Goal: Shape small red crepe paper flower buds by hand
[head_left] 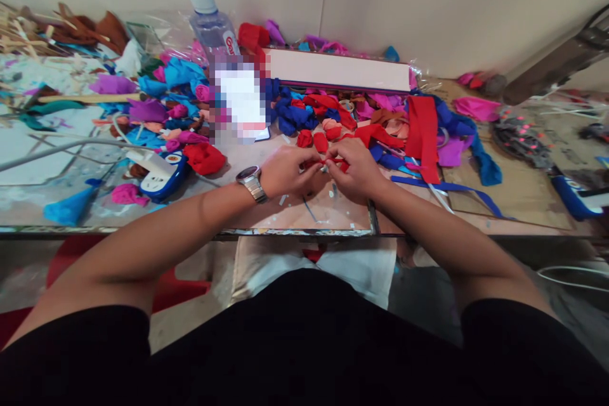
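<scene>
Above the table, close to its front edge, my left hand (291,170) and my right hand (356,168) meet fingertip to fingertip. Both are closed in a pinch on a small piece of red crepe paper (339,163), mostly hidden by the fingers. A metal watch sits on my left wrist. Just beyond the fingers lie small rolled red crepe paper pieces (304,138). A wide red crepe paper strip (422,136) hangs over the pile to the right of my right hand.
A clear bottle (212,28) with a white cap stands at the back. Behind the heap is a long white box (337,70). On the left are a blue-and-white power strip (164,177) with a cable and several crumpled paper pieces. A blue strip (451,187) lies right.
</scene>
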Motion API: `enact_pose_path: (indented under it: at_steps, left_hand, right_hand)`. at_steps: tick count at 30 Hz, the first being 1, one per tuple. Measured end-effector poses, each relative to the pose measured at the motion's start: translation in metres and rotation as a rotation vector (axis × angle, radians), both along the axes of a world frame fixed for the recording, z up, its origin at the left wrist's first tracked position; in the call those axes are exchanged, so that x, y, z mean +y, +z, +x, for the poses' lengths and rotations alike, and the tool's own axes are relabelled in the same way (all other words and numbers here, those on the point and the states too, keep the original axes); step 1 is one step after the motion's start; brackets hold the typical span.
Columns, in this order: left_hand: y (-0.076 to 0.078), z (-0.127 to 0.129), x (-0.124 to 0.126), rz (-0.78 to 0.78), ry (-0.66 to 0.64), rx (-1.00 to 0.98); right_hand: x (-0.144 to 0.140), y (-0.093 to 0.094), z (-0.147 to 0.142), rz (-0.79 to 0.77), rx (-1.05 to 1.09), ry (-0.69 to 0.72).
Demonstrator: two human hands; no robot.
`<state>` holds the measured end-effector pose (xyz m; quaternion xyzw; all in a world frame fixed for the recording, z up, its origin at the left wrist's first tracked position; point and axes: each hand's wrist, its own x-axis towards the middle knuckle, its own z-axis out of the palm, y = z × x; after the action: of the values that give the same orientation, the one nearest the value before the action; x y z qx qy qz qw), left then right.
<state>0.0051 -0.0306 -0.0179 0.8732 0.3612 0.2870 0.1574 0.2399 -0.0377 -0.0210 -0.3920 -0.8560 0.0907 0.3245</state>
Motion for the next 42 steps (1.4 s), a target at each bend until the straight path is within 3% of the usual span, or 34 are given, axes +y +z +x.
enact_pose_path:
  at_steps: [15,27,30,37,42]
  left_hand:
    - [-0.003,-0.002,0.003,0.018,-0.012,-0.083]
    - [-0.003,-0.002,0.002,-0.044,-0.027,-0.047]
    - [0.001,-0.001,0.001,-0.162,-0.049,-0.095]
    - [0.004,0.002,0.006,-0.724,-0.197,-0.378]
    - [0.004,0.005,0.008,-0.887,-0.221,-0.467]
  right_hand:
    - [0.0,0.001,0.001,-0.011,0.052,-0.036]
    - [0.0,-0.003,0.004,0.046,0.038,0.04]
    - [0.002,-0.004,0.004,0.096,0.052,0.033]
    - [0.003,0.003,0.004,0.186,0.069,0.083]
    - [0.002,0.005,0.003,0.211,0.047,0.095]
